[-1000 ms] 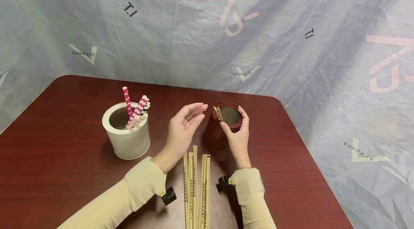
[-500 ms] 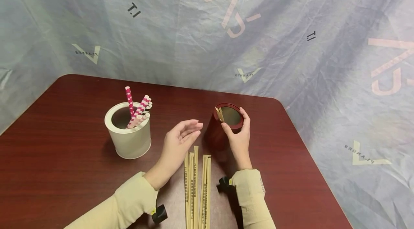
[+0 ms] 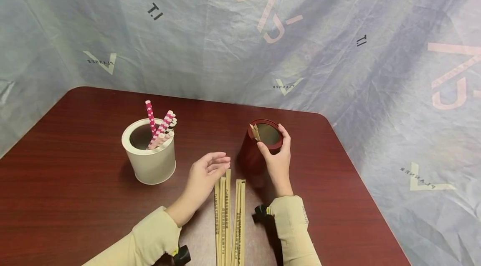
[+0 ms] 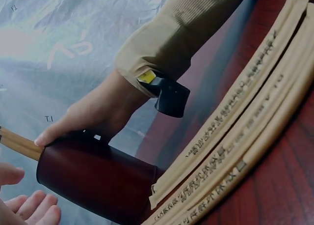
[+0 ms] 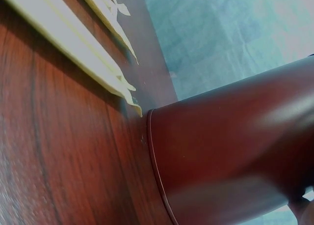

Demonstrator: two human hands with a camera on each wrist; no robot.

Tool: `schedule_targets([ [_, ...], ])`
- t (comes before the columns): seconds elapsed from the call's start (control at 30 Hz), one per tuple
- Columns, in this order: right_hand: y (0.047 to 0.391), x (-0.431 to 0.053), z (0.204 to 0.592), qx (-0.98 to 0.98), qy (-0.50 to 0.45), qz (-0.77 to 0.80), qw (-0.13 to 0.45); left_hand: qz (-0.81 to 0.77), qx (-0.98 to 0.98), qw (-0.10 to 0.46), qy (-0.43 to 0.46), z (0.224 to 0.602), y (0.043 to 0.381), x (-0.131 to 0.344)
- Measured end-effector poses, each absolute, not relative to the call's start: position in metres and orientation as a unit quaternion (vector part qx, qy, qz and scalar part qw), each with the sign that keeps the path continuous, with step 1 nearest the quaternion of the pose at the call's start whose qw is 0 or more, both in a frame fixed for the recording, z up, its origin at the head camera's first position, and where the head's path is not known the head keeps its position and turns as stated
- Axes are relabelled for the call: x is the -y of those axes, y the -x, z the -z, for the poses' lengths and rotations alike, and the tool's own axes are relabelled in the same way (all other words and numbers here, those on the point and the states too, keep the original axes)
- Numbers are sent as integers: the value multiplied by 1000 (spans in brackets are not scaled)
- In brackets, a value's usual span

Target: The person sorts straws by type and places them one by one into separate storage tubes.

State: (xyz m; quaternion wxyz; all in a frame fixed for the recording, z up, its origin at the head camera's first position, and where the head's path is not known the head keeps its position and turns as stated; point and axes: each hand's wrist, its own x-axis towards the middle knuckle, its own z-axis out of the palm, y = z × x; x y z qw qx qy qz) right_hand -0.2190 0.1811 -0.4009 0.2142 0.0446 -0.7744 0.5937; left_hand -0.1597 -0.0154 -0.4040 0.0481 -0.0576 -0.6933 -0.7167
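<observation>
My right hand (image 3: 279, 165) grips the rim of a dark red can (image 3: 249, 155), thumb on the near side and fingers on the far side. The can stands upright on the table, and a few paper-wrapped straws (image 3: 255, 132) lean inside it at its left rim. Several more paper-wrapped straws (image 3: 222, 220) lie lengthwise on the table in front of it. Just over their far ends is my left hand (image 3: 201, 178), fingers loosely bent with nothing visible between them. The left wrist view catches its fingertips beside the can (image 4: 93, 181). In the right wrist view the can's base (image 5: 169, 185) meets the table.
A cream can (image 3: 152, 165) stands on the left, holding several pink, white and black patterned straws (image 3: 161, 128). The dark red wooden table (image 3: 75, 174) ends at a far edge, behind which a grey printed sheet (image 3: 210, 49) hangs.
My left hand has moved away from the red can, back toward me and slightly left, down to the far ends of the lying straws. The right hand keeps its grip on the can.
</observation>
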Motion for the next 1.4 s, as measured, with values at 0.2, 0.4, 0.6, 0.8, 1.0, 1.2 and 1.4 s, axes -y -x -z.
schedule_targets([
  [0.2, 229, -187, 417, 774, -51, -591, 221, 693, 718, 40, 49, 411, 160, 17],
  [0.4, 229, -188, 419, 773, -52, -589, 229, 642, 766, -9, 35, 416, 159, 19],
  [0.6, 217, -180, 399, 775, -47, -591, 219, 603, 796, -33, 43, 419, 156, 20],
  [0.8, 208, -175, 387, 778, -48, -588, 218, 571, 817, -61, 51, 418, 152, 23],
  [1.0, 208, -175, 388, 777, -47, -589, 217, 543, 834, -92, 34, 420, 151, 25],
  [1.2, 208, -174, 388, 776, -49, -589, 218, 540, 834, -114, 17, 426, 154, 28],
  [1.4, 208, -174, 387, 776, -49, -588, 221, 527, 837, -146, 26, 428, 157, 32],
])
